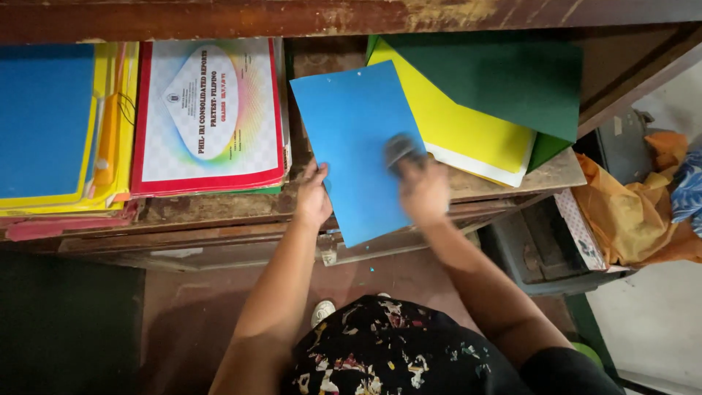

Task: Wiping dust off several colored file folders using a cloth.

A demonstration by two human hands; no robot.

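Observation:
A blue folder [351,139] lies tilted on a worn wooden shelf [219,208], its lower corner hanging over the shelf's front edge. My left hand [313,196] holds the folder's left edge near the bottom. My right hand [423,186] rests on the folder's right side, closed around a small grey object [401,150] that is blurred by motion. To the right of the blue folder lie a yellow folder [468,124] and a dark green folder [504,80], overlapping each other.
Left on the shelf are a red-edged report cover [208,110] and a stack of blue and yellow folders [58,121]. An orange bag [629,212] and a grey box [541,252] sit at the right. Reddish floor lies below, near my patterned clothing [380,351].

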